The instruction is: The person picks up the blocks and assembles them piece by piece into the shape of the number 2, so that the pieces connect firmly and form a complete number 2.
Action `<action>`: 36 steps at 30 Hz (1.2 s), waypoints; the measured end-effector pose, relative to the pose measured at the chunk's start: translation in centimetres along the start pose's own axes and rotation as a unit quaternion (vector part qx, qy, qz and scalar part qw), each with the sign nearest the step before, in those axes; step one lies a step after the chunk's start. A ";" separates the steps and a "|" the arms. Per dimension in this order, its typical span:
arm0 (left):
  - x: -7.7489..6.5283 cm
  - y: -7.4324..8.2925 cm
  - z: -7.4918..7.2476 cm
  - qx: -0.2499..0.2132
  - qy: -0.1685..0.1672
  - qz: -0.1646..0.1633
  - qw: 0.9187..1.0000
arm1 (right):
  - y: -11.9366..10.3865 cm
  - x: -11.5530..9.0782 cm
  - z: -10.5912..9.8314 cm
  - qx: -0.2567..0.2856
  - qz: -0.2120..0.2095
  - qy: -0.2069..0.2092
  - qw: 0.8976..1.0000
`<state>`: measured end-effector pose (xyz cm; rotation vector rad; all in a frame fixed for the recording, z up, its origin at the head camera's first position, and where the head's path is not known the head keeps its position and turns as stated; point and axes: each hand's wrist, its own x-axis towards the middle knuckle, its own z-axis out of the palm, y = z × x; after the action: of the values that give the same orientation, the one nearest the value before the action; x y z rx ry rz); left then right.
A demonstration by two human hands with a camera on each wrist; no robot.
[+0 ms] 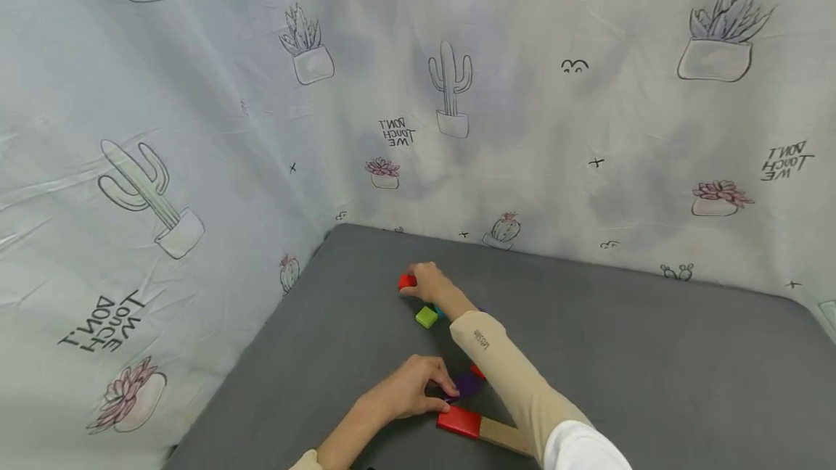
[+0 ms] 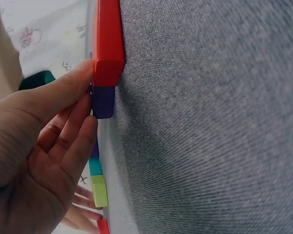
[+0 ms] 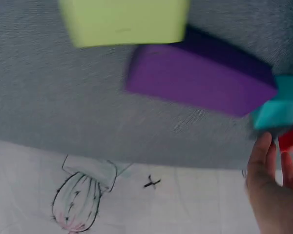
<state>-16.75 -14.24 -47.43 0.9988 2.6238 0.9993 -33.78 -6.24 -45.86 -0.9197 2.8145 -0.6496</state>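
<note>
My right hand (image 1: 431,283) pinches a small red block (image 1: 406,281) toward the far side of the table; the same red block (image 3: 292,139) shows at the right edge of the right wrist view. Just nearer than this hand lie a lime block (image 1: 427,317) and a teal block (image 1: 440,310), partly covered by the forearm. My left hand (image 1: 413,386) touches the near blocks with thumb and fingertips. Its thumb meets the corner of a long red block (image 2: 109,44), and its fingers lie along the end of a purple block (image 2: 103,102).
A wooden block (image 1: 504,435) sits end to end with the near red block (image 1: 459,421). Another red piece (image 1: 478,370) peeks out by the right sleeve. In the right wrist view, a purple block (image 3: 200,80) adjoins the teal one. A cactus-print curtain (image 1: 522,107) surrounds the grey table (image 1: 653,354).
</note>
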 end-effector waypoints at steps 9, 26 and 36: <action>-0.2 0.1 -0.4 0.005 0.009 0.010 1.000 | -1.4 1.7 0.1 -0.001 0.042 0.024 0.999; 0.0 0.0 -0.1 0.003 -0.012 -0.023 1.000 | -0.6 -3.2 -2.5 0.109 -0.269 -0.064 0.955; 0.3 -0.1 -0.4 0.026 -0.009 -0.029 0.999 | 0.9 -4.0 -2.8 -0.054 -0.324 -0.096 0.940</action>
<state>-17.17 -14.35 -47.15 0.9336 2.6599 0.9090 -31.64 -2.21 -43.77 -1.8474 2.3654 -0.4246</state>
